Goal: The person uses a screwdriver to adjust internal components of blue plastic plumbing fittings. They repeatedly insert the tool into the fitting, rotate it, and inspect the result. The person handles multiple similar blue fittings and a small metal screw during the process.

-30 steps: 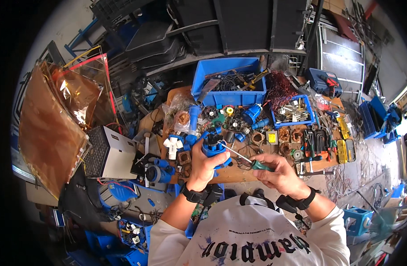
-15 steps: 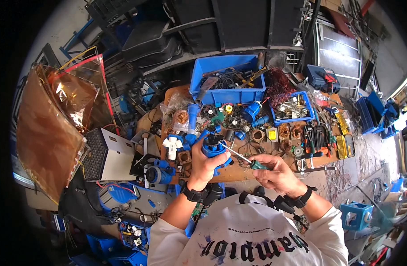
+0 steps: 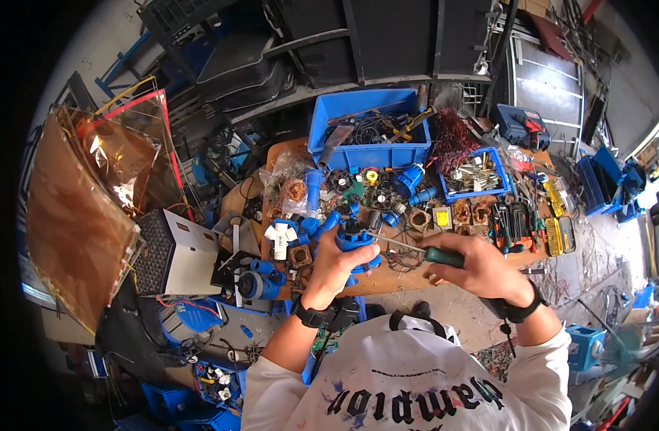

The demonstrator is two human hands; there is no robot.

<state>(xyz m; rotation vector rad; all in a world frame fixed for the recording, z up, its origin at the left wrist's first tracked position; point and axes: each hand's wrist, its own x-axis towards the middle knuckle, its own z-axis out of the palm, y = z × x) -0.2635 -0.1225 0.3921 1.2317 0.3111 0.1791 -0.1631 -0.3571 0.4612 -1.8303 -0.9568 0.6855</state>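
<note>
My left hand (image 3: 336, 266) is wrapped round a blue plastic housing (image 3: 354, 241), round in shape with a dark opening on top, held above the table's near edge. In my right hand (image 3: 480, 266) is a screwdriver (image 3: 444, 256) with a dark green handle and a long metal shaft. Its shaft points left, and the tip meets the housing's upper rim; whether it sits in a screw is too small to tell. Left of my left hand stands a white plastic fitting (image 3: 280, 239). Close by lies a square part with a copper coil (image 3: 300, 255).
A large blue bin (image 3: 372, 155) of cables and tools stands at the back of the wooden table (image 3: 387, 281). Right of it, a smaller blue tray (image 3: 476, 194) holds metal pieces. Pliers and screwdrivers (image 3: 512, 223) lie to the right. A white box (image 3: 178, 251) stands at left.
My right hand has moved right and changed its grip, from fingertips to the palm over the screwdriver's handle. The shaft now lies flatter. My left hand and the housing have shifted slightly right.
</note>
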